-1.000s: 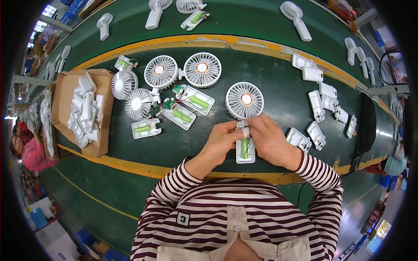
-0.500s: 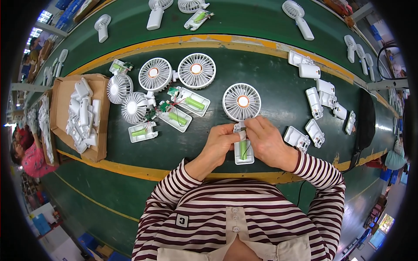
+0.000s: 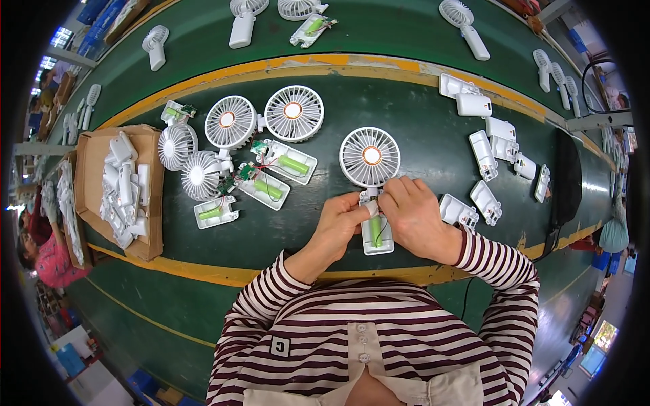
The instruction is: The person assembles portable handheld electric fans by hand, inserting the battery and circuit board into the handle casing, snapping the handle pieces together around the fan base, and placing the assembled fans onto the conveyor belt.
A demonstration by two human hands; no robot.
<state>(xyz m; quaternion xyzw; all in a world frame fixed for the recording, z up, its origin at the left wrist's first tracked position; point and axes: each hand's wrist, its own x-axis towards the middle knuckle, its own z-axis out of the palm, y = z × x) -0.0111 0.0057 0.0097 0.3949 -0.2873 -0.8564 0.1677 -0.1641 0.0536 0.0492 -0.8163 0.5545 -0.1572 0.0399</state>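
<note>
White fan (image 3: pixel 370 173) was between two hands

On the striped shirt (image 3: pixel 318 325), a dark square patch (image 3: pixel 279 346) carried one light letter. The bunched fingers of the right hand (image 3: pixel 418 218) partly hid the fan's neck; their grip I could not tell. The left hand (image 3: pixel 336 227) had thumb and forefinger closed on the opened handle (image 3: pixel 378 250). From them, the fan's head (image 3: pixel 370 155) lay at twelve o'clock, the green battery (image 3: pixel 376 232) at six.
</note>
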